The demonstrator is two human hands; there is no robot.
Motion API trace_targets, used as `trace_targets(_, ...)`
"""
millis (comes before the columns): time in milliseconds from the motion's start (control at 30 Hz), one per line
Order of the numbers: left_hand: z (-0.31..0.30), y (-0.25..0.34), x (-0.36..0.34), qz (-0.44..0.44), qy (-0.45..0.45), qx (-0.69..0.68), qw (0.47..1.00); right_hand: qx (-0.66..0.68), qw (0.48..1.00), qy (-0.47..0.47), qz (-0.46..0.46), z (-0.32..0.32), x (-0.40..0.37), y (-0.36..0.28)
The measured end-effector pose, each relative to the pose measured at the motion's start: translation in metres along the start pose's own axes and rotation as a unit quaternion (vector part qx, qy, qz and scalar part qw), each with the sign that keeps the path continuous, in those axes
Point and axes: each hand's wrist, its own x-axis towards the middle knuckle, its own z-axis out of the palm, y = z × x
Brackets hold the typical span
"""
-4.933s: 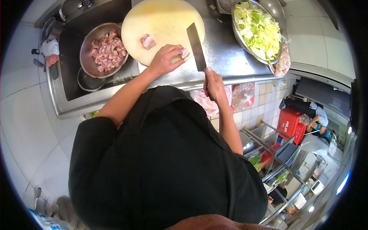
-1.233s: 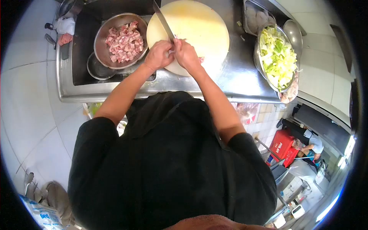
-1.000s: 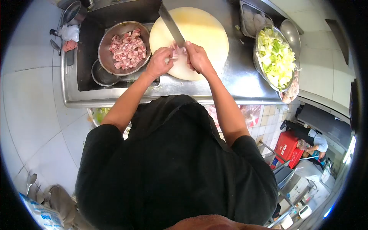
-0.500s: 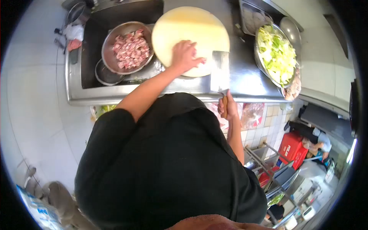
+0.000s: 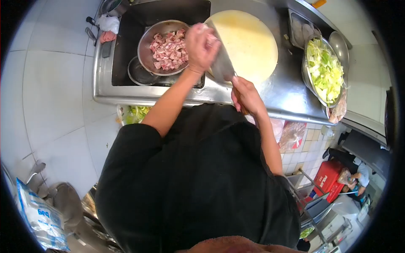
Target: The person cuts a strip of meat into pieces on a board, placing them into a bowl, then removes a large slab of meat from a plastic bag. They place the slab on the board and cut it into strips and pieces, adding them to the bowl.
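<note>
My right hand (image 5: 248, 96) is wrapped around the wooden handle of a cleaver (image 5: 222, 61). The wide blade is tilted over the left edge of a round, pale yellow cutting board (image 5: 249, 42). Against the blade's left side is my left hand (image 5: 202, 48), its fingers curled and somewhat blurred. Something pale pink shows at those fingers, too smeared to name. Just beyond that hand, a steel bowl (image 5: 144, 59) holds chunks of raw pink meat (image 5: 166, 50); hand and wrist cover part of its right rim.
The meat bowl stands over a sink (image 5: 122, 76), beside a smaller dark pan (image 5: 137, 71). To the right are a bowl of chopped greens (image 5: 324, 71) and a metal tray (image 5: 297, 29). A person (image 5: 356, 175) is near a red crate (image 5: 327, 177) farther off.
My left hand has left the board, moving left to the blade and bowl, its fingers now curled. The cleaver has swung left from the board's right side, and the view has shifted.
</note>
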Motion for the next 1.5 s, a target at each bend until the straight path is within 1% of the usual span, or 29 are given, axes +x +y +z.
trace_targets(67,-0.015,-0.041,0.008,-0.014,0.045,0.038,0.998,-0.046,0.999,0.012,0.011,0.017,0.001,-0.022)
trace_targets(100,-0.026,-0.063,0.012,-0.02,0.017,0.026,0.999,-0.051,0.998,0.019,0.004,0.021,0.004,-0.023)
trace_targets(133,-0.031,-0.105,0.007,-0.027,-0.008,0.027,0.999,-0.056,0.998,0.033,0.0,0.021,0.006,-0.022)
trace_targets(167,-0.048,-0.117,0.002,-0.124,-0.123,0.164,0.971,-0.076,0.995,0.059,-0.019,0.018,0.012,-0.014)
trace_targets(200,-0.061,-0.148,-0.007,-0.149,-0.18,0.182,0.955,-0.097,0.991,0.088,-0.037,0.015,0.019,-0.002)
trace_targets(233,-0.074,-0.145,-0.009,-0.197,-0.173,0.166,0.951,-0.159,0.97,0.164,-0.088,0.013,0.021,0.009)
trace_targets(267,-0.082,-0.164,-0.02,-0.183,-0.193,0.185,0.946,-0.222,0.936,0.238,-0.131,0.012,0.022,0.018)
trace_targets(300,-0.094,-0.16,-0.023,-0.234,-0.218,0.023,0.947,-0.246,0.923,0.267,-0.13,0.009,0.023,0.022)
trace_targets(333,-0.102,-0.174,-0.041,-0.2,-0.239,0.061,0.948,-0.269,0.907,0.3,-0.123,0.005,0.023,0.026)
trace_targets(367,-0.103,-0.183,-0.062,-0.206,-0.216,0.031,0.954,-0.292,0.89,0.328,-0.125,-0.001,0.027,0.036)
trace_targets(400,-0.106,-0.171,-0.074,-0.205,-0.22,0.057,0.952,-0.32,0.88,0.338,-0.093,-0.01,0.038,0.049)
trace_targets(433,-0.107,-0.168,-0.086,-0.22,-0.24,0.019,0.945,-0.346,0.872,0.342,-0.061,-0.018,0.049,0.063)
trace_targets(467,-0.102,-0.167,-0.096,-0.239,-0.257,-0.014,0.936,-0.351,0.859,0.368,-0.054,-0.022,0.054,0.072)
trace_targets(533,-0.085,-0.149,-0.111,-0.217,-0.269,-0.043,0.937,-0.371,0.837,0.399,-0.05,-0.032,0.063,0.085)
trace_targets(633,-0.059,-0.109,-0.118,-0.149,-0.367,-0.171,0.902,-0.389,0.778,0.471,-0.15,-0.036,0.068,0.112)
trace_targets(733,-0.045,-0.06,-0.106,-0.032,-0.446,-0.211,0.869,-0.254,0.781,0.527,-0.221,-0.032,0.028,0.11)
trace_targets(767,-0.043,-0.047,-0.099,-0.007,-0.463,-0.212,0.861,-0.193,0.782,0.551,-0.218,-0.03,0.017,0.121)
trace_targets(833,-0.037,-0.043,-0.103,-0.082,-0.473,-0.218,0.85,-0.066,0.776,0.59,-0.213,-0.029,-0.009,0.158)
trace_targets(900,-0.028,-0.041,-0.109,-0.165,-0.48,-0.245,0.826,0.031,0.79,0.597,-0.133,-0.041,-0.027,0.222)
trace_targets(1000,-0.015,-0.015,-0.113,-0.212,-0.482,-0.282,0.802,0.154,0.747,0.647,-0.01,-0.053,-0.038,0.349)
trace_targets(1033,-0.01,0.006,-0.112,-0.236,-0.488,-0.287,0.79,0.149,0.742,0.653,0.033,-0.057,-0.039,0.392)
trace_targets(1067,-0.007,0.031,-0.108,-0.234,-0.513,-0.276,0.778,0.215,0.726,0.639,0.136,-0.061,-0.048,0.401)
trace_targets(1133,0.007,0.077,-0.103,-0.231,-0.564,-0.254,0.751,0.146,0.677,0.691,0.206,-0.075,-0.018,0.465)
trace_targets(1167,0.018,0.088,-0.107,-0.199,-0.586,-0.256,0.743,0.123,0.656,0.704,0.241,-0.085,-0.006,0.486)
trace_targets(1233,0.039,0.121,-0.113,-0.14,-0.628,-0.238,0.727,0.12,0.639,0.694,0.31,-0.109,-0.002,0.475)
trace_targets(1300,0.059,0.152,-0.119,-0.065,-0.667,-0.225,0.707,0.154,0.649,0.673,0.319,-0.126,-0.009,0.461)
trace_targets(1400,0.086,0.188,-0.138,-0.056,-0.73,-0.214,0.647,0.184,0.698,0.635,0.274,-0.134,0.016,0.486)
trace_targets(1467,0.101,0.189,-0.166,-0.14,-0.77,-0.186,0.594,0.187,0.728,0.627,0.204,-0.129,0.024,0.483)
trace_targets(1500,0.108,0.185,-0.18,-0.182,-0.784,-0.176,0.567,0.184,0.738,0.63,0.159,-0.118,0.019,0.462)
